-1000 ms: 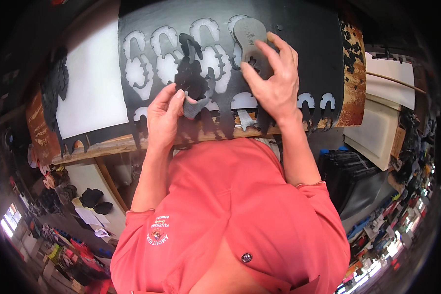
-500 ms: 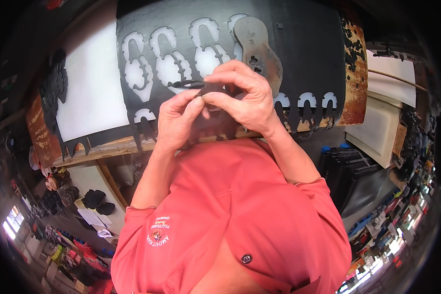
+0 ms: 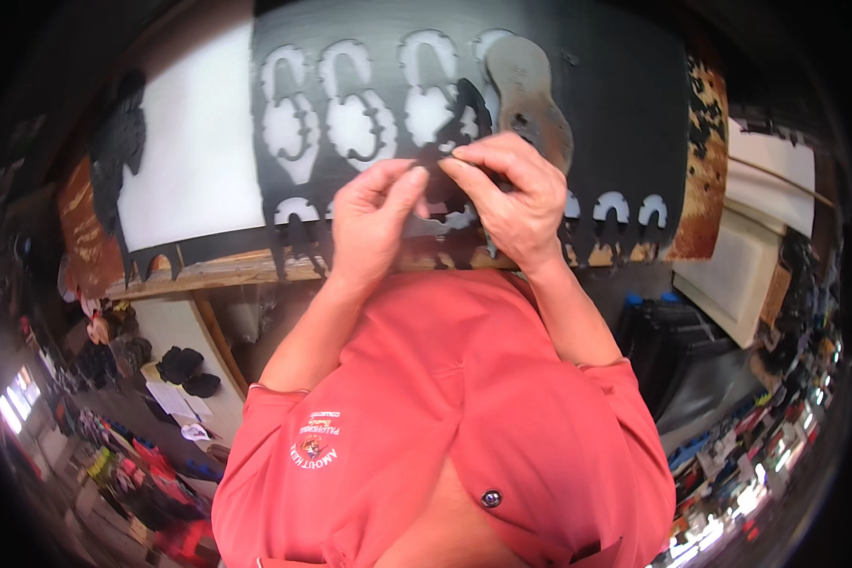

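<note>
Above the near part of a black sheet [image 3: 615, 123], I hold a dark, thin cut-out piece [image 3: 468, 109] with a notched, curved outline. My left hand [image 3: 374, 213] pinches its lower end between thumb and fingertips. Close beside it, my right hand [image 3: 516, 194] pinches the same piece with thumb and forefinger. The part between my fingertips is dark and blurred, so its full shape is hard to make out. Just beyond my right hand, a sole-shaped metal cutting die [image 3: 521, 80] lies on the sheet. Rows of horseshoe and sole-shaped openings run through the sheet left of the die.
A white board [image 3: 189, 142] shows at the left and through the openings. Black offcuts [image 3: 118, 142] hang over its left side. The wooden table edge [image 3: 218, 270] runs in front of me. Stacked black sheets [image 3: 667, 350] stand below right, beside a pale panel [image 3: 734, 275].
The cut-out piece has turned from lying nearly flat to pointing up and away. My hands have parted slightly at the fingertips. The whole view has shifted a little.
</note>
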Action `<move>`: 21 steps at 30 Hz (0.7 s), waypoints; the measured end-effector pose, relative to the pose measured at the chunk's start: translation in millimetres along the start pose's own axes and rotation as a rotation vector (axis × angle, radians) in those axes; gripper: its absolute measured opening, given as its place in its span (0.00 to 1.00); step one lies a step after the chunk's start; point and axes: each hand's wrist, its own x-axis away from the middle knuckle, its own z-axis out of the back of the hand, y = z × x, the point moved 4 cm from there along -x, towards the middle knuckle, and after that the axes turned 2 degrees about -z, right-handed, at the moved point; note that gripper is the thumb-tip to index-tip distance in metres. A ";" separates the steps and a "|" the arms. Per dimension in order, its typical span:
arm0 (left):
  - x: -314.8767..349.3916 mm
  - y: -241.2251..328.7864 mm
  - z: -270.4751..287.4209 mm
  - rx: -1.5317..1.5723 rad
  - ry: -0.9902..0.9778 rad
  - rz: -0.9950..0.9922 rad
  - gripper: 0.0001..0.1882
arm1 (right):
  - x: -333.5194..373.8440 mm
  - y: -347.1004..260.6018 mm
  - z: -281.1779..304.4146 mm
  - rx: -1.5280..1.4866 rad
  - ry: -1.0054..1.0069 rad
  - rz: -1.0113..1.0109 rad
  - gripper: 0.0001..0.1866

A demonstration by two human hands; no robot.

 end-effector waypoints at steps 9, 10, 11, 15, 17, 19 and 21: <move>-16.2 9.4 -4.7 0.033 -0.013 -0.047 0.13 | -3.7 -4.6 -21.8 0.134 -0.189 -0.023 0.16; -18.3 11.1 -4.0 0.042 -0.034 -0.051 0.14 | -5.3 -2.9 -22.7 0.100 -0.166 -0.026 0.17; -19.2 14.7 -2.8 0.035 -0.048 -0.104 0.15 | -6.0 1.1 -24.8 0.031 -0.141 -0.082 0.14; -22.8 19.3 2.3 -0.097 -0.040 -0.091 0.14 | -8.9 10.0 -32.2 0.044 -0.072 -0.069 0.05; -27.3 25.8 12.0 -0.139 0.012 -0.161 0.14 | -10.2 12.4 -37.9 0.105 -0.127 -0.046 0.05; -36.4 33.8 32.0 -0.190 0.048 -0.195 0.13 | -11.0 12.9 -42.7 0.189 -0.177 -0.036 0.04; -50.0 45.8 64.7 -0.292 0.119 -0.239 0.13 | -10.9 11.3 -44.3 0.163 -0.213 -0.055 0.03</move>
